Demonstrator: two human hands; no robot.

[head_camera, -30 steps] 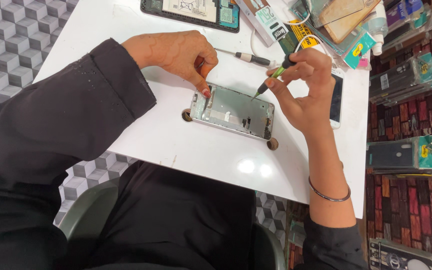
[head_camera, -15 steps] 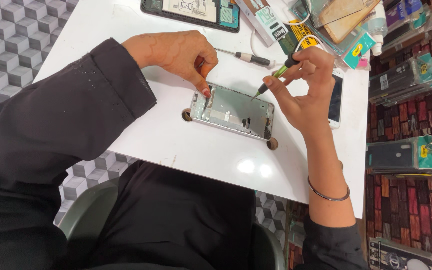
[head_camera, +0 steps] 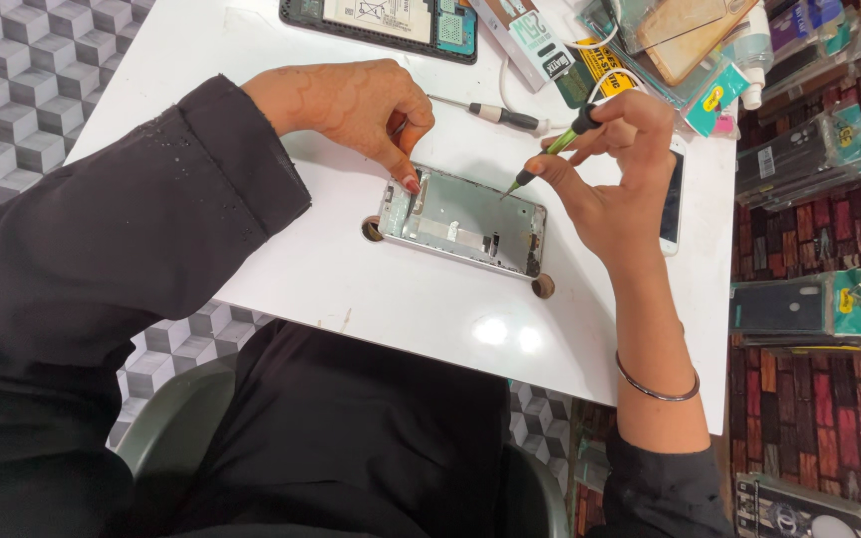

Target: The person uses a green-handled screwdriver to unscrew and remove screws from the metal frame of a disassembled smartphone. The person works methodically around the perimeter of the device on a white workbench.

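My right hand point(head_camera: 615, 184) pinches green-tipped screwdriver point(head_camera: 553, 149) between thumb and fingers, tip angled down just above top edge of opened phone frame point(head_camera: 465, 222). My left hand point(head_camera: 351, 105) curls narrow, fingertips point(head_camera: 409, 181) pressing frame's left end to steady it. Frame lies flat at centre of white table point(head_camera: 351, 289), between two round pegs. Second screwdriver point(head_camera: 495, 115) rests just behind it. White phone point(head_camera: 672, 199) sits beside my right palm. Another opened handset point(head_camera: 381, 20) at table's far edge; packaged accessories crowd right.
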